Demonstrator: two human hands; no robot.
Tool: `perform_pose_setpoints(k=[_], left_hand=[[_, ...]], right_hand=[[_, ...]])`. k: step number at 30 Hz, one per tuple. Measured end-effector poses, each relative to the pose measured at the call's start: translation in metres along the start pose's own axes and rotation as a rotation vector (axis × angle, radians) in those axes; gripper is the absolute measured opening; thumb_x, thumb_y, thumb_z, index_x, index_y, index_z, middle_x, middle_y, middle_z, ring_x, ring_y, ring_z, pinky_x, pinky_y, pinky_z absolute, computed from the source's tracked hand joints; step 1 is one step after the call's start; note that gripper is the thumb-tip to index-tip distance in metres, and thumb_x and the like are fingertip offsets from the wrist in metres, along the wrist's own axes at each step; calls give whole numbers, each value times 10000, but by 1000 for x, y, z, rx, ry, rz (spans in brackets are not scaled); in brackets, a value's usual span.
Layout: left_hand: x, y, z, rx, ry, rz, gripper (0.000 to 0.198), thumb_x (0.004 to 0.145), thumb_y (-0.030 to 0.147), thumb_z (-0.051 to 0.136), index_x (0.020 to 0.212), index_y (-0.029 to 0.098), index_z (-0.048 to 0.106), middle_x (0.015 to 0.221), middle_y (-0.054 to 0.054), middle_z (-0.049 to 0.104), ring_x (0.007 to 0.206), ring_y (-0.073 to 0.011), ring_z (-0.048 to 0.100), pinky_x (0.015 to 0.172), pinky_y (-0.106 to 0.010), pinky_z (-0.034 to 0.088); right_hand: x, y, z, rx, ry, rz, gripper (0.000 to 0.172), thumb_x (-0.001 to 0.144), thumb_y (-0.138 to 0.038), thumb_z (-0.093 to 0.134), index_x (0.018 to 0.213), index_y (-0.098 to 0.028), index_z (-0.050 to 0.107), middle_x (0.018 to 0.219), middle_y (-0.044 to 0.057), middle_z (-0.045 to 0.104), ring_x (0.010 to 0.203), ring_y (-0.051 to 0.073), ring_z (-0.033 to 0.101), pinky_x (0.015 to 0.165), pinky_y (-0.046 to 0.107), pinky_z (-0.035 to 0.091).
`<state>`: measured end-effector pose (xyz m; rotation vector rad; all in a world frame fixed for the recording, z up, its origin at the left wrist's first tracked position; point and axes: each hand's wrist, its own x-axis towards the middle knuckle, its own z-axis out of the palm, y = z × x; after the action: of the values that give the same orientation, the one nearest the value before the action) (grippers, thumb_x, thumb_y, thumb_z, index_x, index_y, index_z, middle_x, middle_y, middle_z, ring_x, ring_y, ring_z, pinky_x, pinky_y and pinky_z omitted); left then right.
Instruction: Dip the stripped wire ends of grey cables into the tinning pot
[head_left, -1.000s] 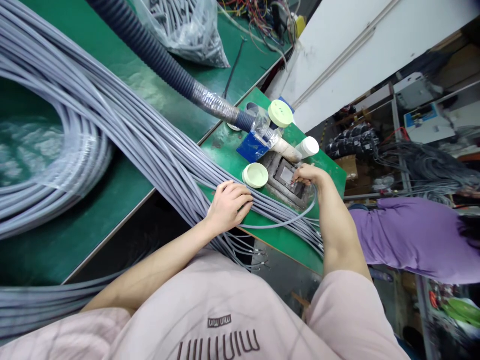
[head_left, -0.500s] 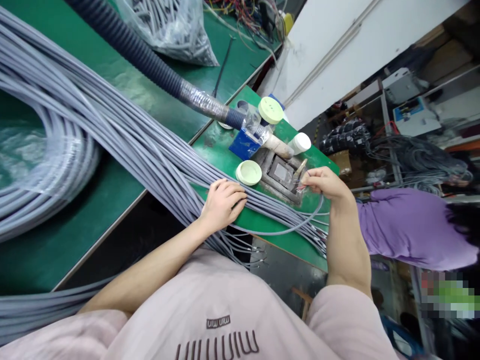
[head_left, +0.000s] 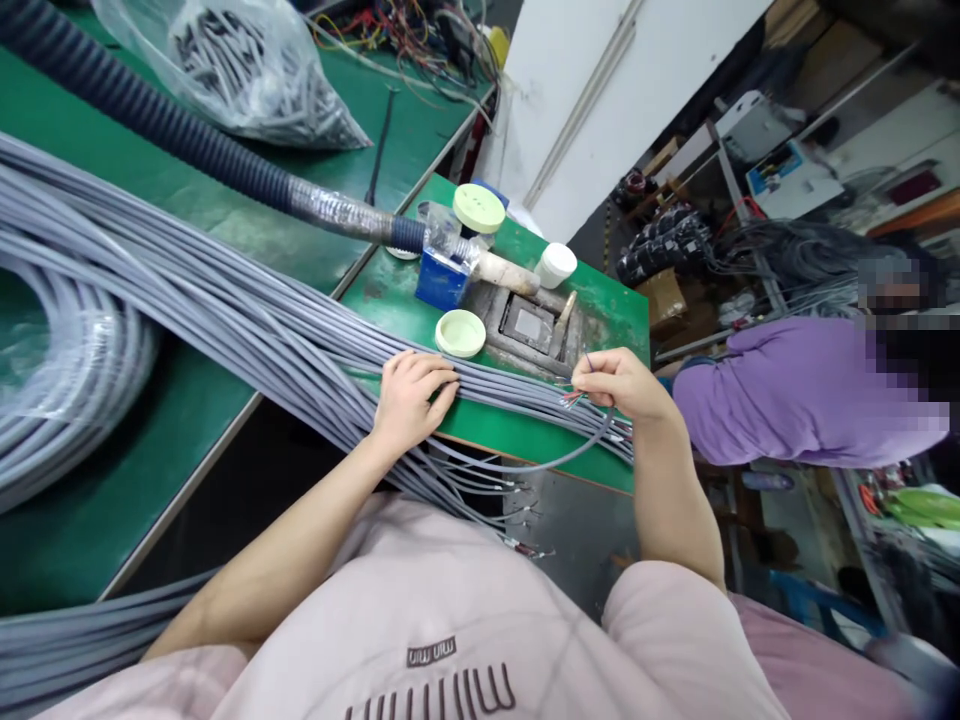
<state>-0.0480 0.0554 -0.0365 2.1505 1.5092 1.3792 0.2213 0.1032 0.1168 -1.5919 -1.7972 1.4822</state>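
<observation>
My left hand point(head_left: 411, 398) rests on a long bundle of grey cables point(head_left: 300, 330), its fingers laid over them. Pinched in my right hand point(head_left: 611, 385) is the stripped end of one grey cable point(head_left: 555, 463); thin coloured wires point(head_left: 574, 398) stick out from the fingertips. That cable loops down and back toward the bundle. Just beyond my right hand is a dark metal pot point(head_left: 529, 322) set in a grimy frame, with a brush-like stick point(head_left: 566, 312) leaning on it. A pale green open dish point(head_left: 460, 333) stands beyond my left hand.
A ribbed hose point(head_left: 225, 165) ends by a blue box point(head_left: 442, 278). Behind stand a green-lidded jar point(head_left: 478, 208) and a white tub point(head_left: 556, 264). Coiled cables point(head_left: 97, 370) lie at the left, a bag of cable pieces point(head_left: 255, 75) further back. A person in purple point(head_left: 795, 390) is at the right.
The view has shifted, so the bench items appear further left. My right hand has come back from the metal pot toward the bundle with the cable end. My left hand stays on the cables.
</observation>
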Motion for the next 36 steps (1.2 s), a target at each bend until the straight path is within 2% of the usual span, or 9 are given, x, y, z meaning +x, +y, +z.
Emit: perform_pose_setpoints(k=[7, 12, 16, 19, 21, 27, 29, 33, 36], left_hand=[[0, -1, -1, 11, -14, 18, 108, 871, 278, 575, 900, 239, 671, 997, -32, 728, 1039, -209, 629, 1035, -461, 344], [-4, 5, -3, -5, -10, 43, 100, 872, 266, 575, 883, 231, 668, 963, -38, 723, 997, -202, 630, 975, -440, 393], [-12, 23, 4, -39, -145, 102, 127, 880, 264, 554, 928, 233, 667, 966, -44, 718, 951, -200, 617, 862, -402, 435], [-13, 37, 19, 20, -251, 162, 179, 892, 277, 531, 1002, 227, 663, 1029, -67, 698, 972, -226, 588, 827, -411, 421], [-9, 43, 31, 115, -280, 185, 206, 889, 293, 537, 1038, 220, 658, 1024, -87, 681, 960, -254, 565, 783, -420, 402], [11, 50, 46, 271, -295, 255, 140, 880, 326, 568, 876, 218, 658, 836, -78, 625, 843, -261, 534, 691, -401, 351], [12, 53, 39, 219, -312, 263, 143, 884, 328, 565, 864, 211, 643, 828, -71, 619, 837, -251, 536, 684, -385, 360], [0, 59, 13, 74, -336, 254, 123, 893, 305, 551, 873, 204, 620, 828, -56, 621, 810, -218, 546, 684, -359, 392], [-14, 58, -2, -22, -387, 235, 105, 884, 292, 566, 861, 205, 619, 797, -43, 618, 764, -193, 547, 678, -339, 413]], right_hand=[[-71, 34, 8, 352, 184, -98, 297, 677, -408, 757, 626, -184, 570, 389, -68, 411, 331, 53, 317, 388, 212, 226], [-143, 98, 27, 498, 443, -17, 317, 671, -507, 726, 700, -232, 572, 411, -74, 396, 307, 80, 314, 367, 244, 275], [-178, 167, 42, 86, 840, 318, 345, 664, -560, 647, 769, -235, 595, 676, 54, 632, 577, 223, 615, 554, 400, 519], [-192, 198, 49, -105, 1074, 413, 417, 633, -521, 686, 899, -208, 618, 886, 134, 682, 801, 300, 664, 754, 496, 540], [-192, 199, 56, -37, 1012, 370, 438, 689, -516, 663, 988, -199, 630, 900, 123, 697, 786, 276, 676, 766, 478, 553], [-126, 151, 111, 448, 206, 112, 308, 762, -452, 683, 952, -210, 686, 788, 44, 722, 602, 155, 651, 566, 309, 561], [-96, 137, 126, 623, 70, 103, 367, 756, -468, 688, 1023, -218, 660, 860, 56, 725, 599, 154, 657, 510, 289, 541], [-67, 120, 117, 906, 523, -116, 390, 789, -533, 609, 1069, -266, 558, 951, 50, 712, 601, 147, 645, 465, 267, 506], [-73, 109, 94, 841, 891, -268, 302, 831, -508, 555, 1006, -262, 535, 807, 16, 692, 492, 115, 564, 434, 243, 445]])
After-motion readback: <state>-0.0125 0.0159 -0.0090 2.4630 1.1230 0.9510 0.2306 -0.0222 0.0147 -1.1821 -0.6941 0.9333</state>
